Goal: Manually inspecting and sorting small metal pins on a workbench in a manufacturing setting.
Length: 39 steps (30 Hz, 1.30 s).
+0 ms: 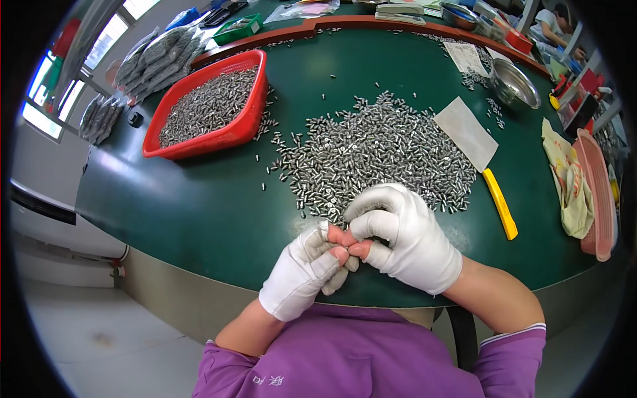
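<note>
My left hand point(305, 268) and my right hand point(405, 239) meet over the near edge of the green table, both in white gloves with some fingertips bare. Thumbs and forefingers of the two are pinched together, tip against tip. Whatever sits between them is too small and too covered to make out. Just beyond the fingers spreads a wide heap of small shiny metal pieces point(378, 146), each a short stubby cylinder. A flat grey-white sheet with a yellow handle point(499, 204), like a scraper, lies at the heap's right side.
A red plastic basket point(261, 93) of the same metal pieces stands at the left. Bagged pieces point(159, 63) are stacked beyond it. At the right are a steel bowl point(514, 85), a cloth point(568, 179) and a pink basket point(592, 192). Another person point(554, 30) sits at the far right.
</note>
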{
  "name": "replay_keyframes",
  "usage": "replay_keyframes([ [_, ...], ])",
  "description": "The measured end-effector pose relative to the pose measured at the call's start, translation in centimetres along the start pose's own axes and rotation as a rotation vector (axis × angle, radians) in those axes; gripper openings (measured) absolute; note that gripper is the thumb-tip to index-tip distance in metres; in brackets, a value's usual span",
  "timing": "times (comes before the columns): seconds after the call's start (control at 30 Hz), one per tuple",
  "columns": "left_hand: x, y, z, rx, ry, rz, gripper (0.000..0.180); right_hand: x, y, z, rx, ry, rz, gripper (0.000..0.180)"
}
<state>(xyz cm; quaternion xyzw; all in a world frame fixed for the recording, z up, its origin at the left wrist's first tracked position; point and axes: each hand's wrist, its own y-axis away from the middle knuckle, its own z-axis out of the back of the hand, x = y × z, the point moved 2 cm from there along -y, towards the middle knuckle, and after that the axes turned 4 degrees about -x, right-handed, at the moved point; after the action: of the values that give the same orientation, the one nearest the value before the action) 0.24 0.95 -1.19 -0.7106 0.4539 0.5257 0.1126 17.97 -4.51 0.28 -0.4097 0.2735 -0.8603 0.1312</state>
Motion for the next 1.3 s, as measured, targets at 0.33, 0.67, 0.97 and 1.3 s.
replay_keyframes([
  [0.33, 0.1, -0.1, 0.3, -0.020, -0.006, -0.042, 0.015, 0.2, 0.0, 0.3, -0.090, 0.136, 0.150, 0.021],
  [0.67, 0.4, -0.5, 0.7, 0.004, 0.071, -0.152, 0.031, -0.8, -0.2, 0.2, 0.009, 0.395, 0.114, 0.021],
  [0.97, 0.6, -0.5, 1.2, 0.029, 0.130, -0.128, 0.029, -0.2, -0.1, -0.2, 0.045, 0.408, 0.002, 0.022],
  [1.3, -0.3, -0.2, 0.1, 0.001, 0.033, -0.005, 0.016, 0.2, -0.3, 0.2, -0.046, 0.002, 0.002, 0.020],
])
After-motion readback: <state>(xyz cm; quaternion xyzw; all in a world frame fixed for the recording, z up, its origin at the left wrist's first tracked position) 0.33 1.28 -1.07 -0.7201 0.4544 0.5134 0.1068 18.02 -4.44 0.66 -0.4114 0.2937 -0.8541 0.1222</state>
